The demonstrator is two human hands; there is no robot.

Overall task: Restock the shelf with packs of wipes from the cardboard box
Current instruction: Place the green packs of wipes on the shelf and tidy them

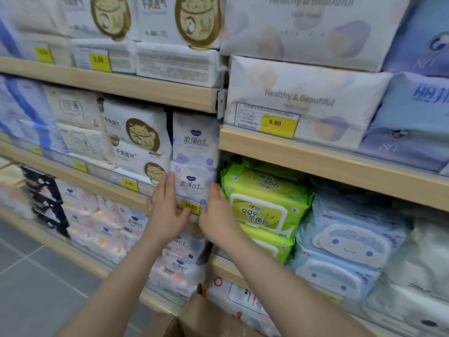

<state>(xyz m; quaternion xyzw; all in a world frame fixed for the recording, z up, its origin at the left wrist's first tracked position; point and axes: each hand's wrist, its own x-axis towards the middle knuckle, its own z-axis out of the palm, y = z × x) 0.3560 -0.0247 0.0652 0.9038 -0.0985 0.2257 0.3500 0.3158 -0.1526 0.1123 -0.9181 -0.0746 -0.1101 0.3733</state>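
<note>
Seemingly mid-restock, the left hand (167, 212) lies flat with straight fingers against the left side of a white-and-lilac pack (194, 183) at the shelf's (102, 188) right end, while the right hand (216, 215) presses its right side, fingers hidden behind it. Only a corner of the cardboard box (192, 319) shows at the bottom edge, so how many packs remain cannot be told.

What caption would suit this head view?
Both hands, left hand and right hand, press a lilac pack into place on a store shelf.
</note>
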